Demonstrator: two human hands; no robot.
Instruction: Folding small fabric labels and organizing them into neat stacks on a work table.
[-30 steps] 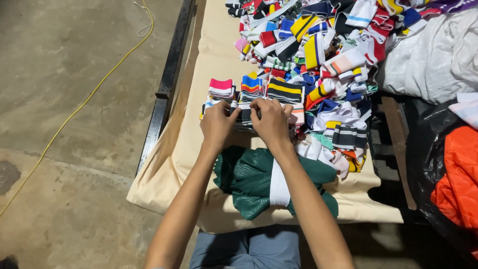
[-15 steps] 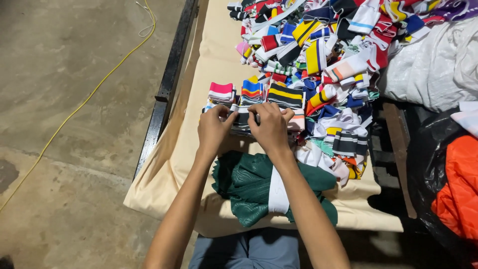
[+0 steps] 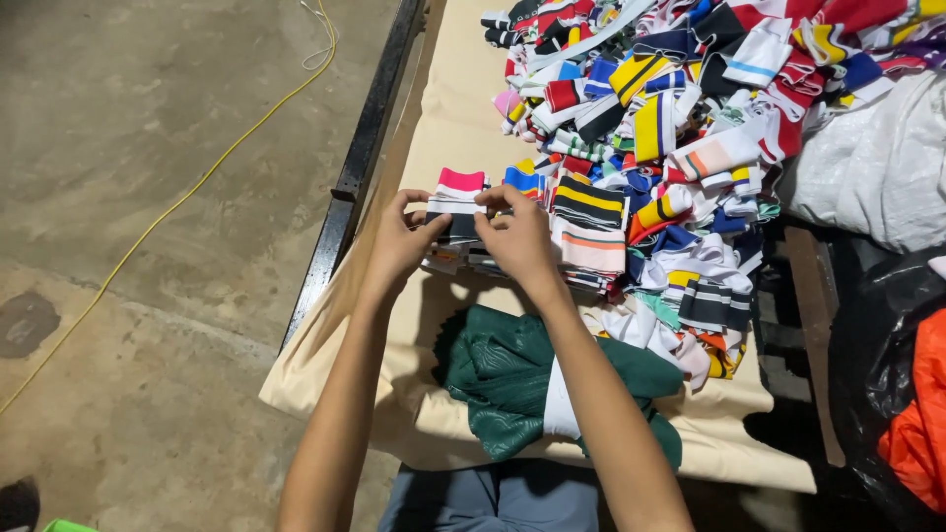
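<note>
Closest to me, near the front edge of the cloth-covered table (image 3: 448, 128), there's a dark green bundle (image 3: 512, 379) with a white band round it, no label I can make out. Just past it both hands meet at a small stack of striped knit strips (image 3: 455, 212) by the table's left edge. The left hand (image 3: 399, 241) pinches the stack's left side, fingers curled, thumb on top. The right hand (image 3: 517, 232) grips the same stack from the right, fingers bent over the top piece, which has a pink end. Right of that sits a black-and-yellow striped stack (image 3: 588, 202). Further back, a big heap of multicoloured strips (image 3: 690, 89) reaches the far edge, and a white sack (image 3: 877, 167) lies off to the right.
</note>
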